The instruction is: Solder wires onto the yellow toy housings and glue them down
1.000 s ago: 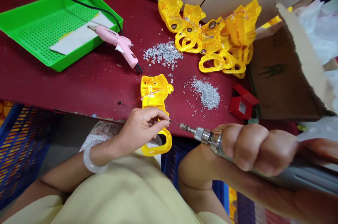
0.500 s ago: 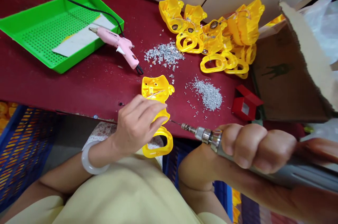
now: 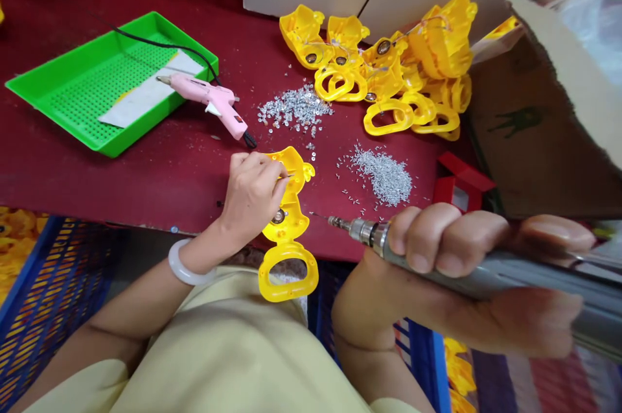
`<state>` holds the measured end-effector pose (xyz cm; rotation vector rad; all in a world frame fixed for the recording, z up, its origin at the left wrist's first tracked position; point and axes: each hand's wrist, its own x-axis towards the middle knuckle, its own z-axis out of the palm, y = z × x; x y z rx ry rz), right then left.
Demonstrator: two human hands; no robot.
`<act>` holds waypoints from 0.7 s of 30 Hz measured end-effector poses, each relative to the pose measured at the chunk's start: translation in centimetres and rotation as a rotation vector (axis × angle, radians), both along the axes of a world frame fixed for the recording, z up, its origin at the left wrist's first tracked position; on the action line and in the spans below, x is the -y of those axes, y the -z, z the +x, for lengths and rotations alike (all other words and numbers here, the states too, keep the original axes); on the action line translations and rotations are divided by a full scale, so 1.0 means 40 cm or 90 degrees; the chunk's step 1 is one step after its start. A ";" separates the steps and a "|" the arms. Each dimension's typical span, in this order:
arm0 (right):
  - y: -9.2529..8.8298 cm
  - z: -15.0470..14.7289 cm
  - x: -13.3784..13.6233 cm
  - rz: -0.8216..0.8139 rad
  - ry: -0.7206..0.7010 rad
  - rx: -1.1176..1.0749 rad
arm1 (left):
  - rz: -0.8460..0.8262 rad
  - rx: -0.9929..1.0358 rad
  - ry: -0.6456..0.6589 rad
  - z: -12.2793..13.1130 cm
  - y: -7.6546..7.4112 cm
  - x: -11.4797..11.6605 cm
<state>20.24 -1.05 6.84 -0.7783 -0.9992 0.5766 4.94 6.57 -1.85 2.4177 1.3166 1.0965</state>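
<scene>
Head view: the red table [image 3: 146, 166] ends in a near edge that runs just in front of the person's lap, and the yellow shell [image 3: 286, 231] lies across that edge, its looped handle hanging off over the lap. Bare red surface lies open to the left of the shell, between the edge and the green tray [image 3: 72, 89]. To the right the room is tight, closed in by a small red box [image 3: 459, 183] and a cardboard box [image 3: 525, 141]. A blue crate [image 3: 43, 283] stands below the table on the left.

One pink glue gun [image 3: 208, 96] rests with its nozzle over the tray rim. Two heaps of small silver screws lie apart, one [image 3: 296, 108] behind the shell and one [image 3: 383, 174] to its right. A pile of yellow shells [image 3: 389, 69], too tangled to count, sits at the back.

The left hand [image 3: 255, 189] lies on the upper part of the shell, fingers curled and thumb and forefinger pinched together at its top edge; what they pinch is too small to tell. The right hand [image 3: 466, 257] is a closed fist around one grey electric screwdriver [image 3: 510, 267], held level to the right of the shell, its bit pointing at the shell's middle, near it but apart
</scene>
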 end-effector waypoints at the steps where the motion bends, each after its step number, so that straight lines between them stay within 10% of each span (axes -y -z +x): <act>1: 0.001 0.001 -0.006 0.007 -0.011 -0.012 | -0.025 0.021 0.002 -0.001 -0.001 0.001; 12: 0.022 -0.018 -0.097 0.077 0.022 0.099 | -0.127 0.044 0.001 -0.003 -0.001 0.000; 21: 0.014 -0.049 -0.115 0.061 0.079 0.262 | 0.030 -0.039 0.029 -0.007 0.012 -0.001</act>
